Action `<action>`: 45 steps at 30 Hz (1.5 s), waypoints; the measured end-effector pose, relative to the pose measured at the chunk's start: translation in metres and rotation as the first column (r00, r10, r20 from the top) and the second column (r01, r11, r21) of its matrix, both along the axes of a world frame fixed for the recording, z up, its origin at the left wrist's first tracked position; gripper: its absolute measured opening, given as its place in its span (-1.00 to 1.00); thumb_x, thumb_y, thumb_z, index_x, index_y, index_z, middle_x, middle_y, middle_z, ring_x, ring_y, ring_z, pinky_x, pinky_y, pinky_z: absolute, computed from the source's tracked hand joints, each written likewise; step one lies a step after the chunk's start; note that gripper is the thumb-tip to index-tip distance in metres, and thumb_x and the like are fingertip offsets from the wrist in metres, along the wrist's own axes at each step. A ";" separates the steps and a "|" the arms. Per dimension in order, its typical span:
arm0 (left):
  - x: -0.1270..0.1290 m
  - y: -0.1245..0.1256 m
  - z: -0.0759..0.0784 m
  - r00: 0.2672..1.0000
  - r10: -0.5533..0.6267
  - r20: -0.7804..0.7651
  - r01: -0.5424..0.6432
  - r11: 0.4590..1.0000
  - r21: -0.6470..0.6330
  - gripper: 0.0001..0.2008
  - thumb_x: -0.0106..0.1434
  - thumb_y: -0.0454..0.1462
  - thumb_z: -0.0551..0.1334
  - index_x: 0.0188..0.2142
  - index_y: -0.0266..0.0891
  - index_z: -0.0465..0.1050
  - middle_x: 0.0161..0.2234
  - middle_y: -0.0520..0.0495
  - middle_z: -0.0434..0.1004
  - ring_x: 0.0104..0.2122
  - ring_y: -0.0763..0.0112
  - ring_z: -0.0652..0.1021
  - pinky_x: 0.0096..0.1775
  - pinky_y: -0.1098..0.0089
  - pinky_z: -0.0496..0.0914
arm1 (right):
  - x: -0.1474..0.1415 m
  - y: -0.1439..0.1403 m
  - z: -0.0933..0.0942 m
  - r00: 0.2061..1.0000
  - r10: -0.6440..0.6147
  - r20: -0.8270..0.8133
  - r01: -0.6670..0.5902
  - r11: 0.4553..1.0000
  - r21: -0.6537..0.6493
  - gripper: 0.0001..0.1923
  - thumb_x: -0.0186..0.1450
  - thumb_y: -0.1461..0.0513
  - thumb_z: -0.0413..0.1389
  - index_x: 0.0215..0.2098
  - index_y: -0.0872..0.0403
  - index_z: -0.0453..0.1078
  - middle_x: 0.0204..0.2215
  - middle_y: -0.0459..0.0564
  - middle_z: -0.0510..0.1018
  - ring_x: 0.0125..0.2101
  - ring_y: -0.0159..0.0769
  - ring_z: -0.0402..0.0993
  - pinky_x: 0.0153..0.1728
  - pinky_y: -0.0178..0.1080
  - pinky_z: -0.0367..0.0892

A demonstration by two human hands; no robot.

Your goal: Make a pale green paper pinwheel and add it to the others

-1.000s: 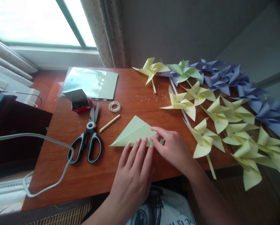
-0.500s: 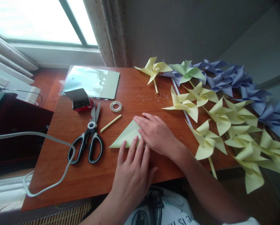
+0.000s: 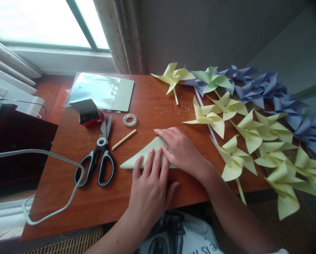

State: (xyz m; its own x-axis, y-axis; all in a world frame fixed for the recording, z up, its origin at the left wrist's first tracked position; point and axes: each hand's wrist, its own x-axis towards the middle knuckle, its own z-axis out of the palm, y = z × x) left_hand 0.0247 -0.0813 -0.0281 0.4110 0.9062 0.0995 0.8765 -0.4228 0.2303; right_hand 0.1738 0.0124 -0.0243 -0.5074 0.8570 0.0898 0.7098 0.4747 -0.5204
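A pale yellow-green sheet of paper [image 3: 144,153], folded into a triangle, lies on the wooden table near its front edge. My left hand [image 3: 150,183] rests on the lower part of the paper, fingers stretched out and slightly spread. Across the upper right of the triangle lies my right hand [image 3: 177,148], its fingers extended over the fold and covering that corner. A short yellow paper stick [image 3: 124,139] and a roll of clear tape [image 3: 129,120] are to the upper left. Black-and-grey scissors [image 3: 102,148] lie with slightly parted blades left of the paper.
Several yellow pinwheels [image 3: 232,157], a green pinwheel [image 3: 212,79] and purple pinwheels [image 3: 271,84] crowd the right side. A small red box [image 3: 90,114] and a packet of paper sheets [image 3: 102,91] sit at the back left. A white cable [image 3: 70,203] hangs over the left edge.
My right hand has shifted slightly right along the paper, and its fingers have drawn in a little. The paper's upper left edge now bows a little. My left hand stays nearly in place.
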 end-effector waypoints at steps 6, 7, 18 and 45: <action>0.000 -0.002 -0.001 1.000 -0.005 -0.016 0.005 1.000 -0.016 -0.41 0.43 -0.02 0.08 0.24 -0.41 0.42 0.34 -0.37 0.31 0.33 -0.20 0.31 0.25 -0.14 0.10 | -0.005 0.005 0.010 0.988 0.104 0.116 -0.106 0.994 0.006 -0.56 0.38 0.37 0.01 0.21 0.17 0.38 0.04 0.14 0.58 0.03 -0.04 0.35 0.12 0.03 0.35; 0.000 -0.002 -0.001 1.000 -0.006 -0.018 0.005 1.000 -0.019 -0.42 0.43 -0.02 0.07 0.23 -0.41 0.43 0.33 -0.38 0.32 0.32 -0.20 0.31 0.25 -0.14 0.10 | -0.006 0.006 0.012 0.984 0.116 0.135 -0.118 0.993 0.008 -0.57 0.37 0.37 0.02 0.19 0.18 0.39 0.00 0.15 0.58 0.01 -0.03 0.34 0.10 0.03 0.34; 0.001 -0.002 0.001 1.000 -0.003 -0.005 0.003 1.000 -0.015 -0.43 0.43 -0.05 0.08 0.29 -0.36 0.35 0.35 -0.34 0.30 0.33 -0.17 0.31 0.27 -0.13 0.10 | 0.004 0.010 -0.004 0.990 -0.031 -0.139 0.019 0.996 -0.090 -0.91 0.30 0.37 0.13 -0.26 0.09 0.45 -0.33 -0.03 0.57 -0.28 -0.25 0.44 -0.17 -0.21 0.35; -0.032 0.081 0.024 0.744 0.198 0.638 0.120 0.900 -0.420 -0.73 0.32 -0.14 0.26 -0.36 -0.28 0.59 -0.52 0.05 0.54 -0.53 0.51 0.38 -0.48 0.51 0.25 | 0.027 -0.006 0.009 0.761 -0.338 -0.554 0.041 0.877 -0.479 -0.86 0.28 0.14 0.28 -0.30 0.05 0.57 -0.33 -0.06 0.65 -0.29 -0.28 0.55 -0.25 -0.26 0.43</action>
State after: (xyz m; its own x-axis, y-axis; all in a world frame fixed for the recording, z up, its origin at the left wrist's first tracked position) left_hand -0.0076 -0.0006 -0.0039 0.3490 0.9356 -0.0537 0.4495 -0.1169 0.8856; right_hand 0.2003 0.0059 -0.0156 -0.2932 0.9536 -0.0688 0.2223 -0.0020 -0.9750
